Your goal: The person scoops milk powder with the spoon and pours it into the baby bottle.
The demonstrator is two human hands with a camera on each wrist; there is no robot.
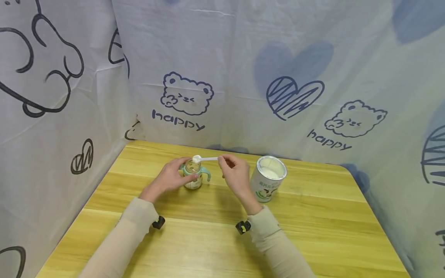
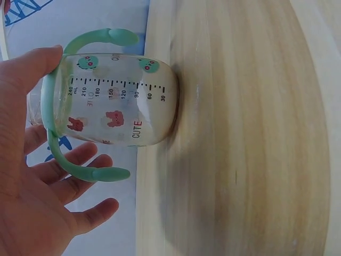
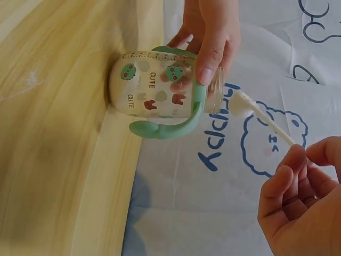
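Observation:
A clear baby bottle [image 1: 193, 183] with two mint-green handles and printed cartoon figures stands uncapped on the table. My left hand [image 1: 171, 177] grips it around the neck, thumb on the green collar [image 2: 49, 98]. Whitish contents show in its bottom in the left wrist view. Between thumb and fingertips, my right hand [image 1: 237, 173] pinches the thin handle of a white scoop [image 3: 274, 125]. Heaped white powder [image 3: 241, 104] fills the scoop's bowl, which hovers right by the bottle's open mouth [image 3: 217, 90].
An open white can [image 1: 263, 186] with pale powder inside stands to the right of my right hand on the wooden table [image 1: 208, 239]. A white cloth [image 1: 236, 104] with hearts and bears hangs behind the table and along its sides.

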